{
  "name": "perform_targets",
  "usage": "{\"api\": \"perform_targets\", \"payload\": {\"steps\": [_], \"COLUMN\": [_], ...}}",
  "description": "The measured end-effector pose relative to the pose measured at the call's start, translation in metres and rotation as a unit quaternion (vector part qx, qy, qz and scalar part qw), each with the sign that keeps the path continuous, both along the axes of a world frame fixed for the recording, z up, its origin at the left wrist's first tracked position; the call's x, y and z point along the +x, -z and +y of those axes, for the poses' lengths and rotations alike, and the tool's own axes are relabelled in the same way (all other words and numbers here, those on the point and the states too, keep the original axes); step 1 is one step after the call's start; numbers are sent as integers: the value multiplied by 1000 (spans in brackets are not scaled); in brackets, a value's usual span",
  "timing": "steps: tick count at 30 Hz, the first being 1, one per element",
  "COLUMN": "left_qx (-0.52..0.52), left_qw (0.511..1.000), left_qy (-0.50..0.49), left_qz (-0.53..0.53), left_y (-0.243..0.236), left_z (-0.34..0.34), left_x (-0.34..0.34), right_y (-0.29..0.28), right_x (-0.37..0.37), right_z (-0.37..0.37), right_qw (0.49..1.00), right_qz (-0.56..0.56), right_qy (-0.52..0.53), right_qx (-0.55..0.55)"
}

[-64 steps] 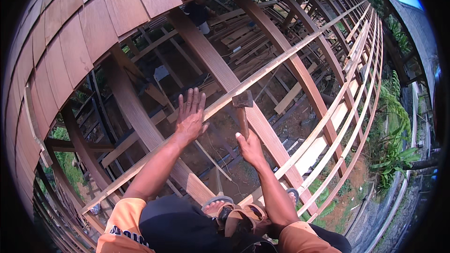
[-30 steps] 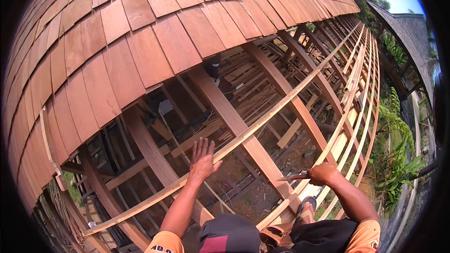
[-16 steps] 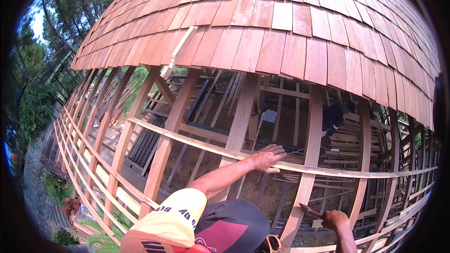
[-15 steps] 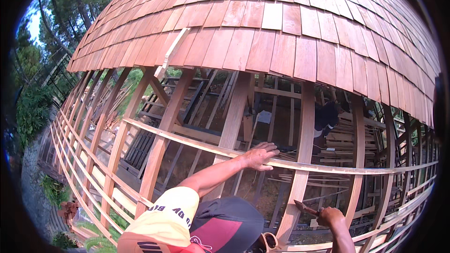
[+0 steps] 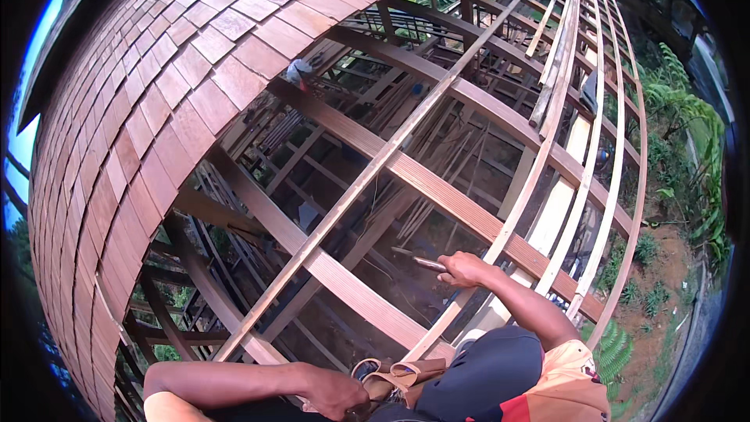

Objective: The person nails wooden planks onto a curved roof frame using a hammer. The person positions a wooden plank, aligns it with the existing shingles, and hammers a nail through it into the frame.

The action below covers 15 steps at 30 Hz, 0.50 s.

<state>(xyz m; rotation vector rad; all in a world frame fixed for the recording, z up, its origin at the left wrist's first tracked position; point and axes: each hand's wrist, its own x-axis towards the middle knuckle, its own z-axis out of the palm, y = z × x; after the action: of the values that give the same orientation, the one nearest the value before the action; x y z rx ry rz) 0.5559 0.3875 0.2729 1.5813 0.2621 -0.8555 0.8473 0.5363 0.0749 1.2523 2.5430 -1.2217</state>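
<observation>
My right hand (image 5: pixel 466 270) is closed around a slim, dark brown hand tool (image 5: pixel 429 263), held over the gap between two rafters. The tool's far end points left, and its exact kind is unclear. By my waist, at the lower edge, my left hand (image 5: pixel 340 395) is curled beside a tan tool pouch (image 5: pixel 410 375). Its fingertips are hidden, so whatever it may grip cannot be made out. A long thin batten (image 5: pixel 351 195) runs diagonally across the broad curved rafters (image 5: pixel 445 195) in front of me.
Overlapping reddish wooden shingles (image 5: pixel 195 86) cover the roof at left. Several more battens (image 5: pixel 617 148) curve along the right, with loose wooden strips (image 5: pixel 558 70) lying on the frame. Far below are stacked timber and ground; green ferns (image 5: pixel 687 125) grow beyond the right edge.
My view has swung right along the roof frame. My left hand has left the batten and come down to the pouch at my waist. The tool remains in my right hand.
</observation>
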Motion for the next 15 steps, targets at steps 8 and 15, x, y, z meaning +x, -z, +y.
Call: {"api": "perform_targets", "payload": {"steps": [8,15], "left_qx": [-46,-36], "left_qw": [998,997], "left_qy": [5,0], "left_qz": [45,61], "left_y": [43,58], "left_z": [-8,22], "left_x": [44,94], "right_y": [38,73], "right_x": [60,77], "right_z": [11,68], "right_qw": [859,877], "right_qz": [280,203], "right_qy": [389,430], "right_qx": [180,69]}}
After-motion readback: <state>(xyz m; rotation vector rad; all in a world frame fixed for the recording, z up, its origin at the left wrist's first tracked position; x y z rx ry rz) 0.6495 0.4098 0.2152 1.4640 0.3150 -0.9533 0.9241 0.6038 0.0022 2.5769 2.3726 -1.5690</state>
